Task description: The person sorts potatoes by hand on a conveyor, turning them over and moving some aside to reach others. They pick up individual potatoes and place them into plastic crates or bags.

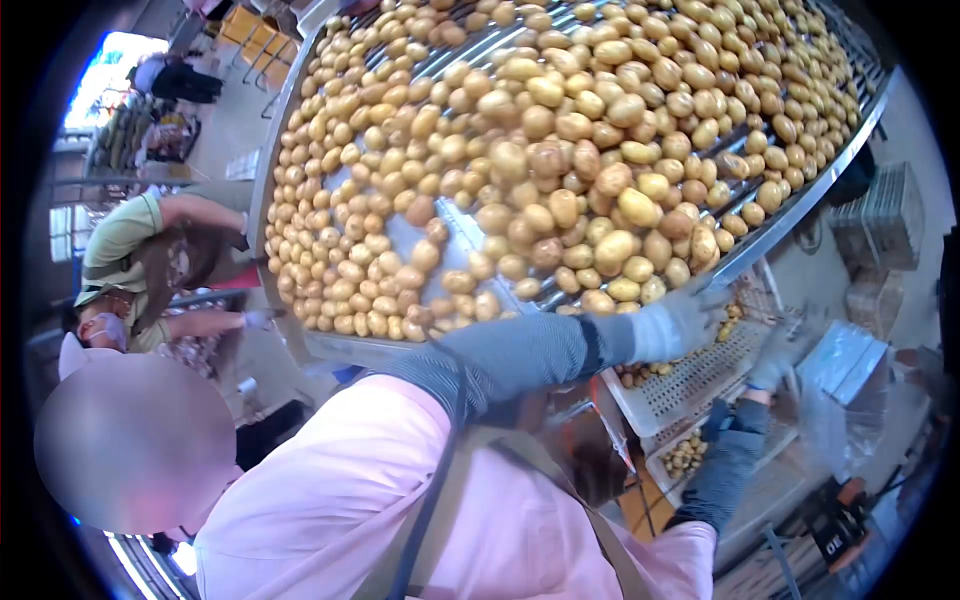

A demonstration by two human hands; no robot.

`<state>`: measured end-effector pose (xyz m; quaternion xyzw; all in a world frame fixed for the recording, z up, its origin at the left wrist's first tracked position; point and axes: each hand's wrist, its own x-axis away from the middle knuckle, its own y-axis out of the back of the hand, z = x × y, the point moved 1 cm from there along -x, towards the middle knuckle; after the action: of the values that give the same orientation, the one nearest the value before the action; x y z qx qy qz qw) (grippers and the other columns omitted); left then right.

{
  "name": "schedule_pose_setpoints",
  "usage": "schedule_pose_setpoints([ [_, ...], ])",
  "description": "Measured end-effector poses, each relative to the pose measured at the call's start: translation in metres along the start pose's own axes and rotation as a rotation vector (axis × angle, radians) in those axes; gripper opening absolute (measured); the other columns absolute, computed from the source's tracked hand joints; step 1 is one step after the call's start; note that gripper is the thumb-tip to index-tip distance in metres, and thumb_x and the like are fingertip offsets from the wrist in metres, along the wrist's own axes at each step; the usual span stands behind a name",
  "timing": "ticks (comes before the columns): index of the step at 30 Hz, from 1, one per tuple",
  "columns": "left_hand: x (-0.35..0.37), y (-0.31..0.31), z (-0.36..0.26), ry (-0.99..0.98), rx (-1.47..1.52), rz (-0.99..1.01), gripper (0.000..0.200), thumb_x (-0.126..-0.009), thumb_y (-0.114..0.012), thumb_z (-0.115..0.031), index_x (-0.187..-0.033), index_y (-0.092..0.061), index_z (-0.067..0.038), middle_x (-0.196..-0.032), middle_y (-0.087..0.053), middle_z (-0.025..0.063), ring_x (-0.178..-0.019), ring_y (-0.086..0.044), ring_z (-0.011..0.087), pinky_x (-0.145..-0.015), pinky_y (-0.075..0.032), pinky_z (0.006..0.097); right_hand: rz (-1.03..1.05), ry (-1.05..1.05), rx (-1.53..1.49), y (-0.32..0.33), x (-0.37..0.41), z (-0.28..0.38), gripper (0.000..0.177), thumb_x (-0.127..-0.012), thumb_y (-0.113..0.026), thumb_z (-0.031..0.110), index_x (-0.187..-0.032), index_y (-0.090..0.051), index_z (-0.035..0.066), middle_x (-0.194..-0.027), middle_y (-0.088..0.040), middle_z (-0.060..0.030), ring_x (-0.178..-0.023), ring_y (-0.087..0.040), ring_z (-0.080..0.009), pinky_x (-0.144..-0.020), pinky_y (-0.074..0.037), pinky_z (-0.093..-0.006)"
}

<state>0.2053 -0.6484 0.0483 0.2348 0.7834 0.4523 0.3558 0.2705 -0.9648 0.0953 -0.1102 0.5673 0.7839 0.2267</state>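
Observation:
My left hand [672, 325], in a pale glove, reaches past the lower right edge of the potato table. Its fingers are stretched out, slightly blurred, over a white perforated crate [655, 405]. Farther right, my right hand [780, 358] is gloved too and smeared by motion above the crate's far side; whether it grips anything cannot be made out. Yellow-brown potatoes [620, 250] cover the metal roller table [775, 235] beside my left arm. Small potatoes [685, 455] lie in a second light crate below my right forearm.
At the left, a co-worker in a green shirt [125, 235] leans on the table; another person's blurred head [135, 440] is close by. Stacked grey crates [880, 225] stand at the right, with a blue-white package [845, 360] and clear plastic [855, 425] below them.

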Motion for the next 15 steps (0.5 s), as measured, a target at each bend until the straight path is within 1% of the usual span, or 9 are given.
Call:
schedule_pose_setpoints([
  [3, 0.1, 0.027, -0.025, -0.017, 0.283, -0.318, 0.017, -0.076, -0.063, -0.017, -0.091, -0.07, -0.015, -0.119, -0.066, 0.0058, -0.133, -0.052, 0.0264, -0.115, -0.036, 0.0532, 0.148, 0.144, -0.254, -0.006, 0.078, 0.174, 0.048, -0.095, -0.065, 0.009, -0.142, -0.055, 0.004, -0.128, -0.066, -0.0115, -0.115, -0.064, -0.0254, -0.103, -0.048, -0.0388],
  [5, 0.184, 0.066, -0.035, 0.036, 0.401, -0.233, 0.027, -0.076, -0.065, -0.013, -0.102, -0.069, -0.013, -0.123, -0.065, 0.0088, -0.133, -0.053, 0.0288, -0.111, -0.043, 0.0462, 0.325, -0.044, -0.76, -0.024, 0.121, 0.265, 0.053, -0.098, -0.063, 0.011, -0.148, -0.048, 0.005, -0.138, -0.059, -0.0125, -0.123, -0.058, -0.0249, -0.108, -0.043, -0.0405],
  [6, 0.23, 0.076, -0.034, 0.098, 0.446, -0.236, 0.028, -0.077, -0.065, -0.012, -0.104, -0.069, -0.012, -0.122, -0.065, 0.0092, -0.128, -0.056, 0.0294, -0.106, -0.047, 0.0445, 0.489, -0.111, -0.848, -0.032, 0.122, 0.298, 0.062, -0.096, -0.066, 0.006, -0.152, -0.039, 0.002, -0.154, -0.04, -0.0151, -0.14, -0.042, -0.0261, -0.116, -0.037, -0.0386],
  [7, 0.274, 0.089, -0.034, 0.157, 0.498, -0.236, 0.029, -0.078, -0.065, -0.011, -0.107, -0.068, -0.012, -0.12, -0.066, 0.0097, -0.124, -0.059, 0.0299, -0.101, -0.051, 0.0429, 0.509, 0.01, -0.853, -0.042, 0.125, 0.332, 0.064, -0.096, -0.067, 0.006, -0.152, -0.038, 0.001, -0.155, -0.04, -0.0156, -0.142, -0.04, -0.0277, -0.117, -0.036, -0.0387],
  [8, 0.309, 0.118, -0.034, 0.25, 0.516, -0.192, 0.031, -0.078, -0.065, -0.009, -0.108, -0.068, -0.011, -0.118, -0.067, 0.0102, -0.115, -0.063, 0.0309, -0.094, -0.053, 0.0436, 0.426, 0.142, -0.777, -0.081, 0.137, 0.35, 0.064, -0.097, -0.068, 0.02, -0.152, -0.039, 0.003, -0.154, -0.04, -0.0176, -0.144, -0.038, -0.0303, -0.119, -0.032, -0.0439],
  [9, 0.343, 0.146, -0.034, 0.346, 0.533, -0.15, 0.032, -0.078, -0.065, -0.008, -0.11, -0.067, -0.01, -0.116, -0.068, 0.0107, -0.106, -0.066, 0.0319, -0.087, -0.056, 0.0444, 0.28, 0.581, -0.097, -0.106, 0.143, 0.365, 0.071, -0.094, -0.067, 0.043, -0.151, -0.043, 0.008, -0.156, -0.038, -0.0198, -0.144, -0.037, -0.0365, -0.119, -0.03, -0.0512],
  [10, 0.386, 0.144, -0.033, 0.421, 0.508, -0.249, 0.03, -0.079, -0.061, -0.004, -0.107, -0.068, -0.011, -0.112, -0.069, 0.0113, -0.103, -0.067, 0.0309, -0.085, -0.057, 0.0411, 0.346, 0.55, 0.025, -0.107, 0.155, 0.399, 0.076, -0.087, -0.064, 0.06, -0.149, -0.049, 0.019, -0.158, -0.035, -0.0195, -0.143, -0.035, -0.042, -0.119, -0.025, -0.0573],
  [12, 0.444, 0.173, -0.033, 0.609, 0.456, -0.194, 0.03, -0.08, -0.061, 0.0, -0.106, -0.069, -0.012, -0.104, -0.07, 0.0113, -0.097, -0.066, 0.0327, -0.085, -0.055, 0.0433, 0.36, 0.414, -0.146, -0.132, 0.188, 0.449, 0.069, -0.084, -0.067, 0.059, -0.146, -0.052, 0.032, -0.159, -0.036, -0.0164, -0.144, -0.033, -0.0416, -0.116, -0.023, -0.0607],
  [15, 0.522, 0.204, -0.034, 0.835, 0.359, -0.137, 0.027, -0.081, -0.062, -0.002, -0.106, -0.069, -0.013, -0.101, -0.07, 0.0125, -0.093, -0.066, 0.0348, -0.083, -0.054, 0.0452, 0.359, 0.664, -0.042, -0.162, 0.199, 0.491, 0.066, -0.087, -0.064, 0.059, -0.147, -0.052, 0.032, -0.16, -0.033, -0.0178, -0.146, -0.029, -0.041, -0.112, -0.027, -0.0605],
])
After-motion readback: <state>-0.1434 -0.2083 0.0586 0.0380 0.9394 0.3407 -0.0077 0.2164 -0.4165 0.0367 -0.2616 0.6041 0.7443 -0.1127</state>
